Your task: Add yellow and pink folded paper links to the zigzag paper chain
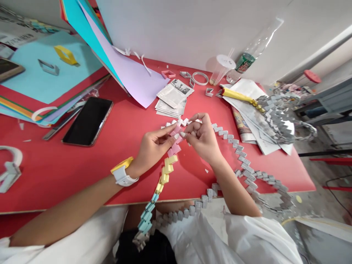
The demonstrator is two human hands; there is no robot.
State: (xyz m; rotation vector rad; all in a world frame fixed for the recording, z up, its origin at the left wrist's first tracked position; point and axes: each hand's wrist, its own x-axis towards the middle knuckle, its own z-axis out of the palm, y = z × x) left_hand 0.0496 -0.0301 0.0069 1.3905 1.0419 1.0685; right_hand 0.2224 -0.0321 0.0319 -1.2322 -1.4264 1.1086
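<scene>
A zigzag chain of folded paper links (167, 169) runs from my fingers down over the table's front edge, pink at the top, then yellow, light blue and newsprint grey. My left hand (154, 145), with a white and yellow watch on its wrist, pinches the pink links between thumb and fingers. Close against it, my right hand (205, 137) is closed, thumb and forefinger at the right side of the pink links. Its exact grip is partly hidden. White links show behind the fingertips. A long newsprint part of the chain (243, 156) curves across the table on the right.
Stacked newsprint pieces (176, 96) lie beyond my hands. A black phone (88, 121) and coloured paper sheets (137, 77) are on the left. A lidded plastic cup (222, 69) and a bottle (244, 62) stand at the wall. Newspapers (244, 110) lie right on the red table (129, 121).
</scene>
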